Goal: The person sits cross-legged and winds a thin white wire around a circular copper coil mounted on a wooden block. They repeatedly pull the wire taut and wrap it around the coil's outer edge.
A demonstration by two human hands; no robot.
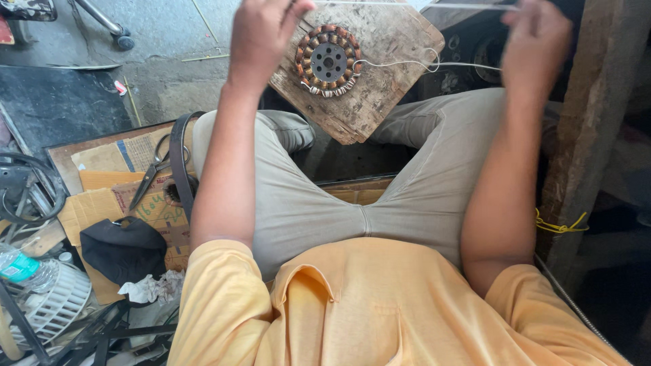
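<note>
A round motor stator (328,61) with copper windings lies on a worn wooden board (380,88) in front of my knees. A white cord (420,66) runs from the stator's right side up toward my right hand (536,44), which is raised and blurred, fingers closed on the cord. My left hand (261,34) is raised above the board's left edge, fingers pinched on the same thin cord, which stretches across the top of the view between both hands.
Scissors (154,169) and a dark strap (180,163) lie on cardboard (102,203) at my left. A black cloth (122,247), a plastic bottle (24,268) and a white fan part (57,305) sit lower left. A wooden post (590,129) stands at right.
</note>
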